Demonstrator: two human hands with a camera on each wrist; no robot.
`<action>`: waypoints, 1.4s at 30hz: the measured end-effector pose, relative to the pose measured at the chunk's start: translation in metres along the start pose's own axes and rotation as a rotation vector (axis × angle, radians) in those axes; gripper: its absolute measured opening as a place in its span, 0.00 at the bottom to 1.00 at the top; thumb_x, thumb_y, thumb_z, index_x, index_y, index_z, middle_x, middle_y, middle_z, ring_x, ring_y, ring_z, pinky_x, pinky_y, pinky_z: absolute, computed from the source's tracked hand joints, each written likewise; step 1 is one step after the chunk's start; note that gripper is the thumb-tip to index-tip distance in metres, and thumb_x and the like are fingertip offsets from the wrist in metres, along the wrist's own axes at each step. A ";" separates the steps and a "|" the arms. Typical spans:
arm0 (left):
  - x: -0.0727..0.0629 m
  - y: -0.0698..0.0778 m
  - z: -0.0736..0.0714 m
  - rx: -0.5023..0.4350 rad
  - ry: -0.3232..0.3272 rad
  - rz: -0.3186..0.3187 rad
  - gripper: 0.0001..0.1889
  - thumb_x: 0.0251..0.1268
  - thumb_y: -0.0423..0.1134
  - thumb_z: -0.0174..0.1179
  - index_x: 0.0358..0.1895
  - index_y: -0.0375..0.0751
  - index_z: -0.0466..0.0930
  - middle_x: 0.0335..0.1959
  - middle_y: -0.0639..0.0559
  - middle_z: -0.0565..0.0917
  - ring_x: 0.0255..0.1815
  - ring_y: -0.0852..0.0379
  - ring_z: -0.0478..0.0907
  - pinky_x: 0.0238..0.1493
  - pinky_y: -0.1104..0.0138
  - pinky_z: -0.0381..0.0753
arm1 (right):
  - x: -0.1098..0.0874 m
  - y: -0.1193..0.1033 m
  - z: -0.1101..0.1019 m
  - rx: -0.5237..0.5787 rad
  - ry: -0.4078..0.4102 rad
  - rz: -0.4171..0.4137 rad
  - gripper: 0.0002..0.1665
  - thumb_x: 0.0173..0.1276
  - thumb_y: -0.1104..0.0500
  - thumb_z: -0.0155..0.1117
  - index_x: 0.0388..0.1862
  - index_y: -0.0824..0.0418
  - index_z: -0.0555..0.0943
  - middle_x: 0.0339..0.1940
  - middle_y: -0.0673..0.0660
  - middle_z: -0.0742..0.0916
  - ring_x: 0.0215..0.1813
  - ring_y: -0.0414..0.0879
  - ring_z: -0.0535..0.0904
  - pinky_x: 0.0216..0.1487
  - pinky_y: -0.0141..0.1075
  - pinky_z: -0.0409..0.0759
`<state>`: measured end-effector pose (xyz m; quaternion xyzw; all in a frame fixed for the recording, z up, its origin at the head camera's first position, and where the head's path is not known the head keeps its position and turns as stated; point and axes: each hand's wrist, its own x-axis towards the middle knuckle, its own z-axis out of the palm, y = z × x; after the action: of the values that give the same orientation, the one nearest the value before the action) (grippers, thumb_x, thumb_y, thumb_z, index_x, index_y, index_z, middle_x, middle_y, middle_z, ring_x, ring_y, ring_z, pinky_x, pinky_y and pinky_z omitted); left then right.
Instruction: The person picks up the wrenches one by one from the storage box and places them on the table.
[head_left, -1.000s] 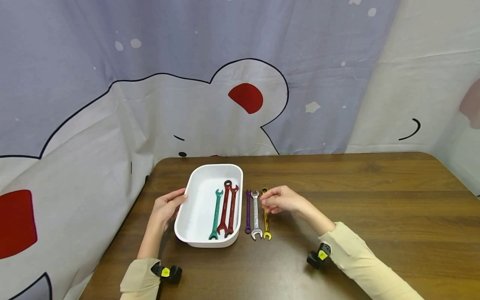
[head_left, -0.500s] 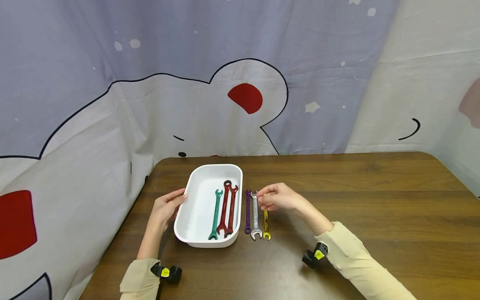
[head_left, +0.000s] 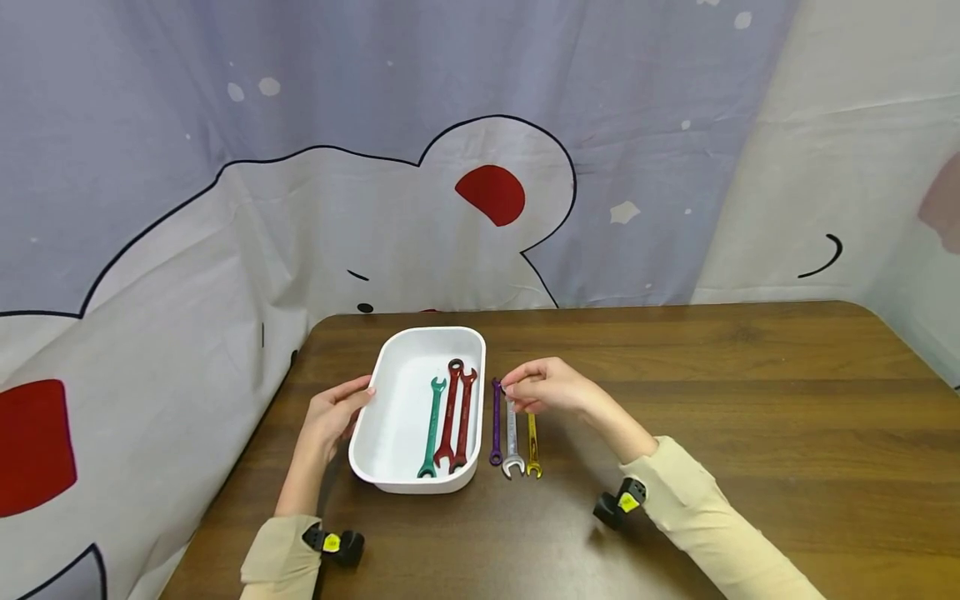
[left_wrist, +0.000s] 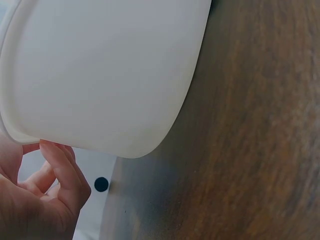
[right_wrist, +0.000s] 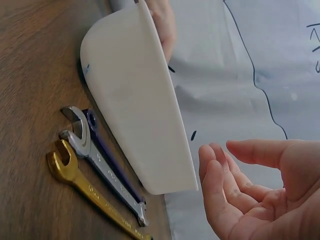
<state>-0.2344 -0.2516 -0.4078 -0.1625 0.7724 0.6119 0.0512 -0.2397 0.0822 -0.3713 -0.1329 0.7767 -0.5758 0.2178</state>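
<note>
My left hand (head_left: 334, 417) grips the rim of a white plastic tray (head_left: 390, 417) at its left side, thumb on top; the left wrist view shows bent fingers (left_wrist: 65, 175) against the tray's wall. Inside the tray lie a green wrench (head_left: 432, 429) and two red wrenches (head_left: 448, 417). My right hand (head_left: 551, 387) hovers over the far ends of the wrenches on the table, thumb and fingers apart with nothing between them in the right wrist view. Beneath and beside it lie a purple wrench (head_left: 496, 425), a silver wrench (head_left: 512, 437) and a yellow wrench (head_left: 533, 442), side by side. The hand hides two upper ends.
The brown wooden table (head_left: 712, 400) extends to the right of the wrenches. A patterned curtain (head_left: 360, 225) hangs behind its far edge. Each wrist carries a small black camera, such as the right wrist camera (head_left: 619, 503).
My right hand has moved left and slightly away, from over the yellow wrench to over the silver one, near the purple one. The left hand, tray and wrenches have stayed put.
</note>
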 end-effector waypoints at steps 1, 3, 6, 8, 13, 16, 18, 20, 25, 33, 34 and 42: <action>0.000 0.000 0.000 -0.001 -0.001 0.000 0.26 0.64 0.42 0.62 0.65 0.39 0.73 0.32 0.63 0.83 0.29 0.68 0.78 0.29 0.73 0.78 | 0.000 -0.001 0.000 0.002 0.001 0.001 0.21 0.67 0.62 0.60 0.54 0.76 0.76 0.33 0.57 0.88 0.31 0.38 0.83 0.42 0.39 0.84; 0.000 0.000 0.000 -0.002 -0.001 -0.003 0.26 0.64 0.42 0.62 0.65 0.39 0.73 0.32 0.63 0.83 0.29 0.68 0.78 0.29 0.73 0.77 | 0.000 -0.002 0.002 0.007 -0.003 -0.003 0.21 0.67 0.62 0.60 0.54 0.76 0.76 0.34 0.59 0.89 0.31 0.38 0.83 0.40 0.37 0.84; 0.000 0.000 0.000 -0.004 -0.002 -0.003 0.26 0.64 0.42 0.62 0.65 0.39 0.73 0.31 0.63 0.83 0.29 0.68 0.78 0.28 0.73 0.77 | 0.001 -0.005 0.004 0.012 -0.008 -0.007 0.21 0.67 0.63 0.59 0.53 0.76 0.76 0.36 0.61 0.89 0.32 0.39 0.84 0.37 0.34 0.83; 0.001 0.000 0.000 -0.005 -0.003 -0.002 0.26 0.64 0.42 0.62 0.65 0.39 0.73 0.30 0.64 0.83 0.28 0.68 0.78 0.28 0.73 0.77 | 0.001 -0.007 0.006 0.015 -0.013 -0.010 0.21 0.67 0.63 0.59 0.53 0.77 0.76 0.38 0.65 0.88 0.32 0.39 0.84 0.37 0.34 0.83; 0.001 -0.001 -0.001 -0.012 -0.001 -0.005 0.26 0.65 0.42 0.61 0.65 0.39 0.72 0.28 0.65 0.82 0.28 0.69 0.77 0.28 0.73 0.77 | 0.003 -0.010 0.009 0.017 -0.018 -0.012 0.19 0.66 0.63 0.59 0.51 0.74 0.78 0.38 0.64 0.88 0.32 0.39 0.83 0.37 0.34 0.82; 0.001 -0.001 -0.001 -0.012 -0.002 -0.008 0.26 0.65 0.42 0.61 0.65 0.39 0.72 0.28 0.66 0.82 0.27 0.69 0.77 0.28 0.73 0.77 | 0.005 -0.010 0.011 0.013 -0.026 -0.020 0.19 0.66 0.64 0.59 0.52 0.75 0.78 0.38 0.64 0.88 0.31 0.39 0.83 0.37 0.34 0.82; 0.001 -0.001 -0.001 -0.011 -0.004 -0.007 0.26 0.64 0.42 0.62 0.65 0.39 0.72 0.28 0.66 0.82 0.28 0.68 0.77 0.28 0.73 0.77 | 0.006 -0.010 0.013 0.001 -0.033 -0.029 0.19 0.66 0.64 0.59 0.52 0.75 0.77 0.39 0.66 0.88 0.31 0.38 0.83 0.37 0.35 0.83; 0.001 -0.001 -0.001 -0.011 -0.005 -0.007 0.26 0.64 0.42 0.62 0.65 0.39 0.72 0.29 0.65 0.82 0.28 0.68 0.78 0.28 0.73 0.77 | 0.007 -0.011 0.015 -0.005 -0.039 -0.033 0.18 0.66 0.65 0.59 0.52 0.76 0.77 0.40 0.67 0.87 0.30 0.37 0.83 0.38 0.36 0.84; 0.001 0.000 0.000 -0.009 0.000 -0.004 0.26 0.65 0.41 0.61 0.65 0.39 0.72 0.31 0.64 0.82 0.29 0.68 0.78 0.30 0.73 0.78 | 0.009 -0.013 0.019 -0.002 -0.036 -0.031 0.18 0.65 0.66 0.60 0.51 0.75 0.78 0.40 0.70 0.87 0.30 0.38 0.83 0.35 0.32 0.83; 0.001 0.000 0.000 -0.004 -0.002 -0.010 0.26 0.65 0.42 0.61 0.65 0.39 0.72 0.30 0.65 0.82 0.29 0.68 0.78 0.29 0.73 0.78 | 0.013 -0.016 0.024 -0.025 -0.053 -0.032 0.17 0.65 0.64 0.61 0.49 0.74 0.79 0.30 0.60 0.88 0.29 0.40 0.82 0.36 0.35 0.83; 0.001 0.000 0.000 -0.004 -0.002 -0.011 0.26 0.65 0.42 0.61 0.65 0.39 0.72 0.30 0.65 0.82 0.29 0.68 0.78 0.29 0.73 0.78 | 0.013 -0.017 0.024 -0.025 -0.055 -0.030 0.17 0.65 0.64 0.61 0.49 0.73 0.79 0.29 0.59 0.88 0.29 0.40 0.82 0.37 0.36 0.83; 0.000 0.002 0.000 0.002 -0.002 -0.019 0.26 0.64 0.43 0.62 0.65 0.40 0.72 0.31 0.65 0.82 0.29 0.68 0.78 0.30 0.73 0.78 | 0.017 -0.019 0.027 -0.037 -0.063 -0.019 0.18 0.65 0.64 0.59 0.52 0.73 0.78 0.41 0.71 0.86 0.32 0.40 0.83 0.46 0.46 0.84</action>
<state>-0.2348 -0.2511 -0.4061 -0.1690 0.7715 0.6106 0.0581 -0.2418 0.0463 -0.3633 -0.1623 0.7787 -0.5590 0.2342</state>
